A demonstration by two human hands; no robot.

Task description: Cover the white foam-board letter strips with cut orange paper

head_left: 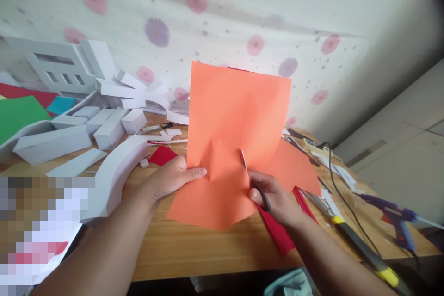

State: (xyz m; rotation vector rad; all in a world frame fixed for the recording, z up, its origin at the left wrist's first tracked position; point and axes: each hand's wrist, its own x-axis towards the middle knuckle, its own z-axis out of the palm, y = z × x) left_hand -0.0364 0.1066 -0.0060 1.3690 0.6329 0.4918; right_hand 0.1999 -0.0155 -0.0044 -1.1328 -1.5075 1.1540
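Where the orange sheet (239, 111) is: raised over the desk (173, 259), lower part flaring toward the viewer; it hides whatever lies directly behind.
Left hand (171, 178): grasping the sheet's left edge, thumb in front.
Right hand (275, 196): closed around the handles of the scissors (265, 199), a blade showing against the sheet.
Red strip (277, 233): under the right hand and forearm, partly covered.
Curved white piece (118, 166): just beside the left forearm, which overlaps it.
White blocks (107, 127): crowding the left rear, near a cutter knife (157, 127) and a red scrap (162, 155).
Green sheet (21, 115): far left.
Black-and-yellow tool (360, 243): beyond the right forearm.
Glue gun (393, 212): farther right, beside a dark cable (338, 199).
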